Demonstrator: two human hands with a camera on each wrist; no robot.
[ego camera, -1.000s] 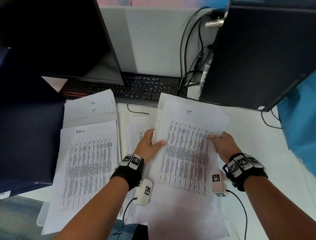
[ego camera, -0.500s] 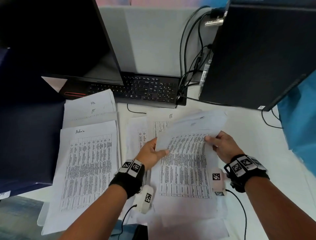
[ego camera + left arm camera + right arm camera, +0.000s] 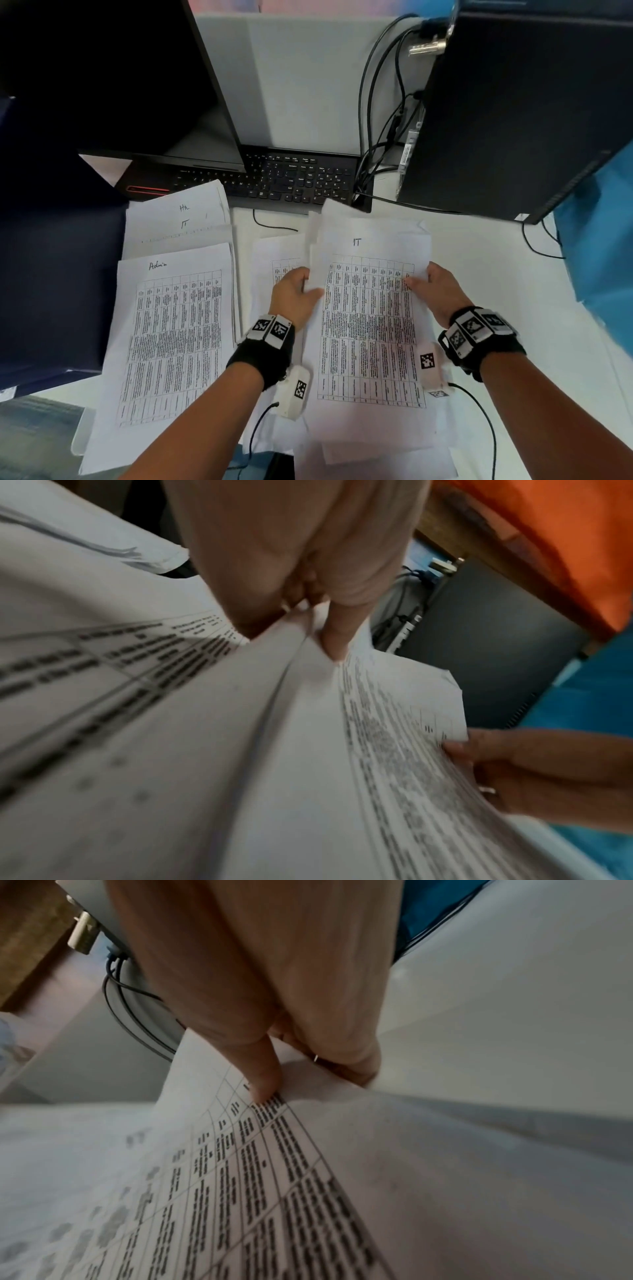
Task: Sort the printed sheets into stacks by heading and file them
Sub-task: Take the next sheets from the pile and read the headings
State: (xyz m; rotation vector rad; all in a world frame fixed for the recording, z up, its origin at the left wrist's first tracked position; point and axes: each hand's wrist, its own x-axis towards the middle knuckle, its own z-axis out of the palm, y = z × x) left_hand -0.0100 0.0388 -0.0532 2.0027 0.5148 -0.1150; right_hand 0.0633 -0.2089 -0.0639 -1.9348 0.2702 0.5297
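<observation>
A bundle of printed sheets headed "IT" [image 3: 368, 329] lies in front of me, held at both side edges. My left hand [image 3: 296, 294] pinches its left edge, thumb [image 3: 334, 639] on top. My right hand [image 3: 433, 289] pinches the right edge, thumb [image 3: 263, 1080] on the printed table. To the left lies a stack headed "Admin" [image 3: 171, 342]. Behind it sit sheets marked "HR" and "IT" [image 3: 178, 219]. Another printed sheet [image 3: 274, 260] shows under my left hand.
A black keyboard [image 3: 281, 178] sits behind the papers, under a dark monitor [image 3: 102, 75]. A black computer tower [image 3: 520, 113] with cables [image 3: 380, 137] stands at the right rear. A dark folder-like object [image 3: 51, 274] lies at left, blue material [image 3: 599, 246] at right.
The sheets dipped and bent half a second ago, then rose flat again. Both hands shifted slightly toward me and stay on the bundle's edges.
</observation>
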